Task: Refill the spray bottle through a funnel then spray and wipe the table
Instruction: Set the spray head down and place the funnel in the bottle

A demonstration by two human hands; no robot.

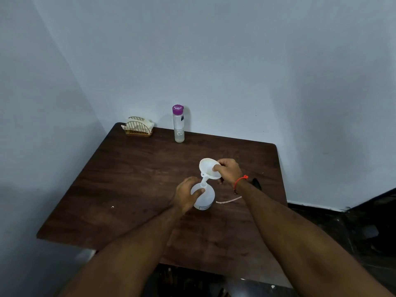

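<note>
— Dark wood worktop [132,189] in a pale-walled corner. What are the hands doing?

— Right hand [228,171] pinches the funnel [209,168] rim, tilted, its spout at the spray bottle [204,197] neck. Left hand [186,196] is wrapped around that bottle, likely steadying it.

— And beyond the bottle?

— A purple-capped refill bottle [178,124] stands behind it by the wall; a napkin holder [138,127] sits further left.

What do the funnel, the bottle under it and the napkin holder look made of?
Funnel: white plastic, matte and slightly translucent by its glow. Spray bottle: frosted translucent plastic, since the table's dark tone shows dimly through. Napkin holder: thin gold-coloured wire, probably metal, given its fine arched bars.
</note>
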